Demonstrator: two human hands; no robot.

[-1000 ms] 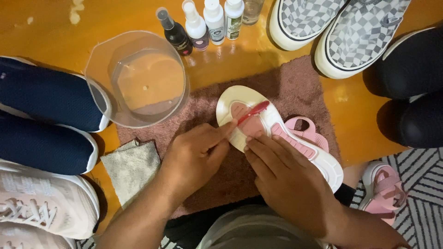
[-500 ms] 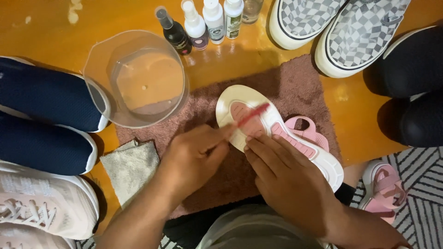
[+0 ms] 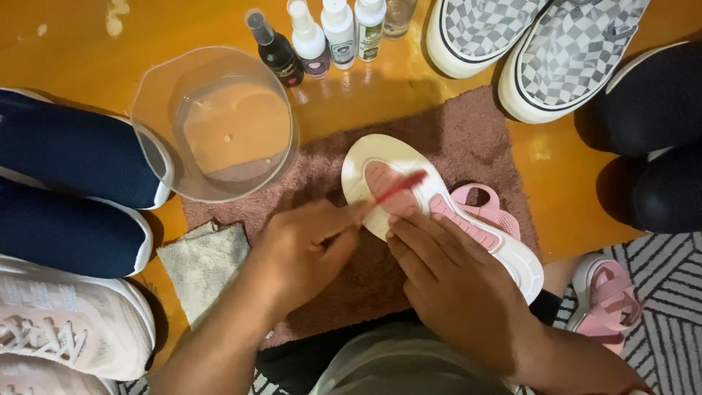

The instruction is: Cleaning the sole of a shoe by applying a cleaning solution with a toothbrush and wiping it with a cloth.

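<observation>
A small pink shoe lies sole up (image 3: 380,164) on a pink towel (image 3: 468,132); its sole is white with pink tread. My left hand (image 3: 307,249) grips a red toothbrush (image 3: 401,186), whose head rests on the front of the sole. My right hand (image 3: 453,281) presses flat on the middle of the sole and holds the shoe down. The pink strap of the shoe (image 3: 482,205) sticks out on the right.
A clear plastic bowl of water (image 3: 216,124) sits upper left, a grey cloth (image 3: 205,267) below it. Several small spray bottles (image 3: 322,36) stand at the back. Navy shoes (image 3: 73,183), white sneakers (image 3: 66,322), checkered slip-ons (image 3: 534,51), black shoes (image 3: 651,139) and another pink shoe (image 3: 610,300) ring the towel.
The toothbrush has shifted slightly back and forth across the front of the sole, blurring in between. My right hand and the shoe have stayed put.
</observation>
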